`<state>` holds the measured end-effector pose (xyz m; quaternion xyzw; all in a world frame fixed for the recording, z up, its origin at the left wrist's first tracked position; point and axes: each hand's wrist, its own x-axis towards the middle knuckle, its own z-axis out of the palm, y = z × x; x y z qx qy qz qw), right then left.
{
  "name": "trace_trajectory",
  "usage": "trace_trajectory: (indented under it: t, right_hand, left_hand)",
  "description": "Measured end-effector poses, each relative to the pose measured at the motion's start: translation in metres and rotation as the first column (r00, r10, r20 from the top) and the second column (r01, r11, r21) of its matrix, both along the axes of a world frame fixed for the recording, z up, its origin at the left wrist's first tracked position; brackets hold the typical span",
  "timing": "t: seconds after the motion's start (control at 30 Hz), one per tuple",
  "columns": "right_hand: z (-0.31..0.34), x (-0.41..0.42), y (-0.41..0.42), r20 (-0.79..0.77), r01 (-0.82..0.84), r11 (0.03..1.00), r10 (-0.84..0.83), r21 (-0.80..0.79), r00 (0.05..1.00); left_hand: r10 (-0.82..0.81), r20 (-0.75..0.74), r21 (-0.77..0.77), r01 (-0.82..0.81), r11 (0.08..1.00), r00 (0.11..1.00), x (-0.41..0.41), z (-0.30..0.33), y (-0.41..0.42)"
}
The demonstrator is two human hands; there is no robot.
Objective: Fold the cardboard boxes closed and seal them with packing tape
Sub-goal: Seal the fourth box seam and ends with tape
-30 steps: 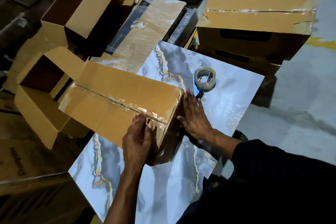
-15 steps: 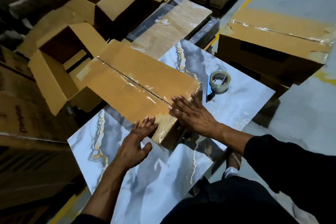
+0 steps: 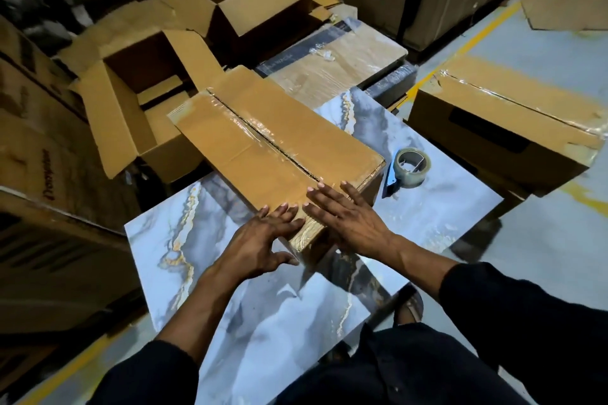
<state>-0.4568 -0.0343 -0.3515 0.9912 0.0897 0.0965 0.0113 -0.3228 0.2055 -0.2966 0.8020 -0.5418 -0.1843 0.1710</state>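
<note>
Marble-look slab [image 3: 263, 332] on warehouse floor, w/ taped box [image 3: 263, 141] lying across its far-left edge, seam under clear tape. Left hand [image 3: 260, 240] & right hand [image 3: 348, 220] flat, fingers spread, pressing box's near end. Tape roll [image 3: 411, 168] by slab's right edge, just right of box. Print on left cartons unreadable.

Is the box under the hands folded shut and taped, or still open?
Shut and taped. The box has its top flaps meeting along a centre seam covered by glossy clear tape; the left hand and right hand lie flat on its near end.
</note>
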Motion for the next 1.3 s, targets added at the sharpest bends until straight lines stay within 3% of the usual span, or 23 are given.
trace_trajectory:
  t: [0.2, 0.33, 0.43, 0.67, 0.83, 1.13, 1.3]
  right_hand:
    - [0.013, -0.002, 0.006, -0.107, 0.033, 0.994, -0.022, 0.103, 0.994]
    - [0.013, 0.003, 0.021, -0.096, 0.100, 0.991, -0.091, 0.090, 0.991]
    - [0.007, 0.005, 0.017, -0.002, 0.062, 0.997, -0.062, 0.055, 0.998]
    - [0.010, 0.001, 0.010, -0.053, 0.037, 0.999, -0.036, 0.023, 0.998]
    - [0.009, 0.001, 0.012, -0.062, 0.056, 0.998, -0.056, -0.012, 0.997]
    - [0.005, 0.003, 0.012, -0.104, 0.070, 0.997, -0.072, -0.027, 0.992]
    - [0.009, 0.000, 0.011, -0.107, 0.053, 0.999, -0.054, -0.012, 0.993]
  left_hand:
    - [0.020, 0.010, 0.011, -0.020, 1.000, 1.000, 0.000, -0.001, 0.001]
    - [0.014, 0.027, 0.023, -0.015, 1.000, 1.000, -0.003, 0.002, -0.001]
    - [0.002, 0.033, 0.068, -0.004, 0.998, 0.999, -0.001, 0.009, -0.005]
    - [-0.030, 0.216, 0.196, -0.013, 0.981, 0.976, 0.008, 0.028, -0.018]
    - [-0.131, 0.429, 0.191, 0.052, 0.980, 0.894, 0.003, 0.038, -0.028]
    - [-0.125, 0.442, 0.200, 0.038, 0.979, 0.888, -0.008, 0.039, -0.027]
    - [-0.035, 0.401, 0.170, -0.036, 0.985, 0.915, -0.011, 0.030, -0.024]
